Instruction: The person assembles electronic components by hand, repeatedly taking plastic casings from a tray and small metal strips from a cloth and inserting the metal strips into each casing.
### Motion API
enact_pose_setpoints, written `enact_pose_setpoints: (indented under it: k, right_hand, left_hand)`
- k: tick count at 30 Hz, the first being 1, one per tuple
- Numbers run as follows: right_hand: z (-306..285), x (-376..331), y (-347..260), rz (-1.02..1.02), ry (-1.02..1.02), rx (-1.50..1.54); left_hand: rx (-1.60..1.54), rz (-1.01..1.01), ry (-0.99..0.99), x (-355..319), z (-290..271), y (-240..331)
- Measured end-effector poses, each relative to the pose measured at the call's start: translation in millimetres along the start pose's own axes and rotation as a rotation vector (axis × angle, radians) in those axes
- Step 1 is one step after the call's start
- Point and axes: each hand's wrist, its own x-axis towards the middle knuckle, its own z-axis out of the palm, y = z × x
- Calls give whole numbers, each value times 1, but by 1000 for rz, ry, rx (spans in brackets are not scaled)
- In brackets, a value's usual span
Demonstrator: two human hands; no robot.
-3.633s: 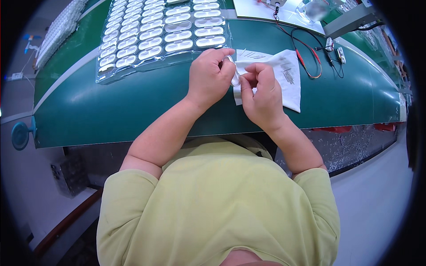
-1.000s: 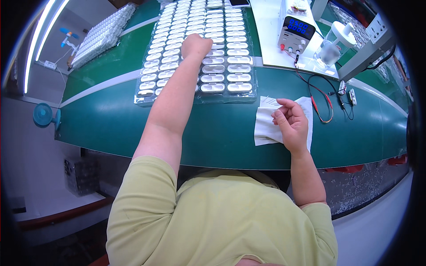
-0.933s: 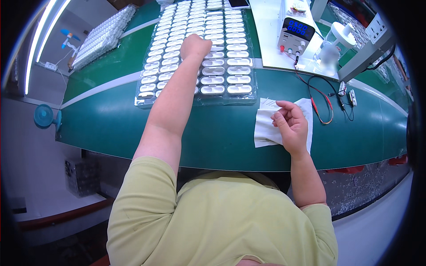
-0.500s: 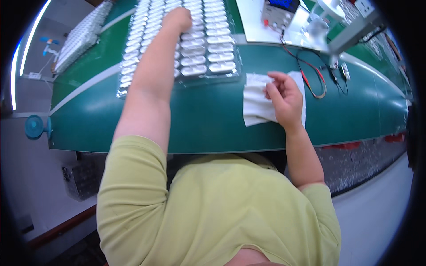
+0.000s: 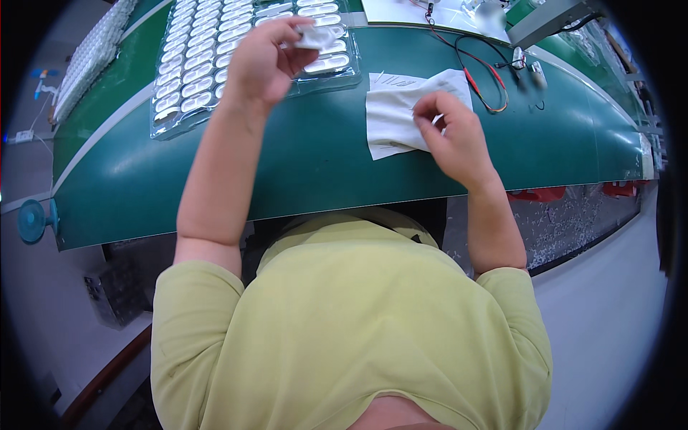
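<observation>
My left hand (image 5: 266, 61) is closed on a small white oval piece (image 5: 317, 37), blurred by motion, pinched between thumb and fingers above the near right part of a clear plastic tray (image 5: 326, 82). Rows of silver-and-white oval pieces (image 5: 195, 86) lie in that tray. My right hand (image 5: 453, 132) hovers over a white cloth or paper sheet (image 5: 390, 129), thumb and forefinger pinched together. Whatever sits at its fingertips is too small to make out. Several thin, pin-like bits (image 5: 393, 80) lie along the sheet's far edge.
Red and black test leads (image 5: 494, 86) lie on the green table (image 5: 315, 161), right of the sheet. A white board (image 5: 401, 13) and a grey metal post (image 5: 548, 21) stand beyond. Another stacked tray (image 5: 93, 61) is at far left. A blue-green round object (image 5: 32, 221) hangs at the left edge.
My left hand has come back from far over the tray and now holds a white oval piece. My right hand's fingers have closed into a pinch. The whole view has shifted.
</observation>
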Motion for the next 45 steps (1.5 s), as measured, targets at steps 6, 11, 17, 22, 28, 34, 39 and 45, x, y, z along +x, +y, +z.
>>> enact_pose_setpoints:
  k: [6,11,17,22,28,34,39,45]
  right_hand:
    - [-7,23,14,87,-101,-195]
    - [-6,29,16,121,-257,-258]
    - [-6,37,13,184,-346,-333]
    - [-11,37,21,167,-370,-260]
    - [-10,33,21,188,-313,-137]
    - [-7,35,13,194,-319,-307]
    - [-9,35,14,152,-353,-356]
    - [-11,34,20,119,-327,-318]
  left_hand:
    - [-287,-195,-5,-46,19,-43]
    - [73,-302,-198,-50,35,-61]
    - [639,-279,-192,-52,45,-69]
    - [785,-215,-215,-48,44,-75]
    - [816,-143,-201,-47,41,-80]
    - [883,-88,-186,-47,42,-80]
    - [988,-3,-189,-48,44,-78]
    - [991,46,-179,-48,43,-81]
